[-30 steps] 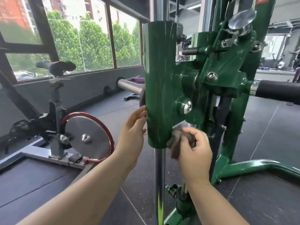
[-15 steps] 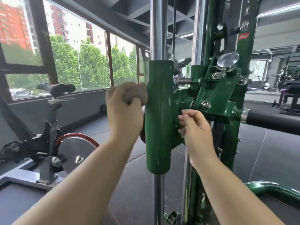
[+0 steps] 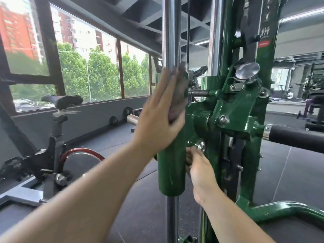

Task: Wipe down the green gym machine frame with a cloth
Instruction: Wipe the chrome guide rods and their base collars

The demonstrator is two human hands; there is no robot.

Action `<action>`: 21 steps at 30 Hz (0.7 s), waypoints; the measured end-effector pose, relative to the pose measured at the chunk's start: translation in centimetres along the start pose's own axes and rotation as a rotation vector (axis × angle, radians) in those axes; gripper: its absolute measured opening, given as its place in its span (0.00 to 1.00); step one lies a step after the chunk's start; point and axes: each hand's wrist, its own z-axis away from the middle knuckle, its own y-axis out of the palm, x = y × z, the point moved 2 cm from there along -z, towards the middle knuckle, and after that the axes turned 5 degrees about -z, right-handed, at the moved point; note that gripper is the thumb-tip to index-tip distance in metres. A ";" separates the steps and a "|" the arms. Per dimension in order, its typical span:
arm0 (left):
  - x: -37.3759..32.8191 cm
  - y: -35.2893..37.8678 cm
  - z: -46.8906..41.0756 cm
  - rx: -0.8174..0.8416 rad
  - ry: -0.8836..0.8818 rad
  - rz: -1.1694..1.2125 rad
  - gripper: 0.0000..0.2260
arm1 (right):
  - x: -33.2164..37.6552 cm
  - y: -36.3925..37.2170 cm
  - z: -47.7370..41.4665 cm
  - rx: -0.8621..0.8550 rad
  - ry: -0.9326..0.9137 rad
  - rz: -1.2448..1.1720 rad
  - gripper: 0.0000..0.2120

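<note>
Your right hand (image 3: 201, 171) is low beside the green sleeve (image 3: 171, 169), fingers curled at the chrome bolt (image 3: 201, 146); can't tell if they grip it. Your left hand (image 3: 157, 120) is flat, fingers straight, pressing the grey cloth (image 3: 178, 95) against the sleeve's upper part on the chrome pole (image 3: 171, 32). Spin bike (image 3: 52, 137) beyond, by the windows (image 3: 87, 67).

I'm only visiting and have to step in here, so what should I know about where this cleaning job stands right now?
Left hand: fingers straight, pressing the grey cloth flat against the top of the green sleeve on the chrome pole.
Right hand: lower down, fingers at the bolt beside the sleeve; grip unclear.
Done: cannot tell which parts are already wiped.
Left: likely the lower sleeve, the green bracket and the upright.
</note>
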 end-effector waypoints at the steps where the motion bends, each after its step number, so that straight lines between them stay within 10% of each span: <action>1: -0.1 -0.4 -1.9 -0.015 0.024 -0.108 0.29 | -0.2 -0.4 -0.4 0.009 0.040 -0.063 0.16; 5: 1.3 1.1 -0.5 -0.029 0.178 -0.192 0.15 | -1.1 -1.9 -0.8 -0.010 0.217 -0.177 0.15; 11: 2.3 5.1 15.2 0.226 0.277 -0.289 0.21 | -5.2 -3.0 1.0 -0.016 0.509 -0.151 0.12; 21: -0.4 0.6 -1.0 -0.166 -0.260 0.222 0.23 | -6.5 -2.1 1.3 0.147 0.457 -0.027 0.26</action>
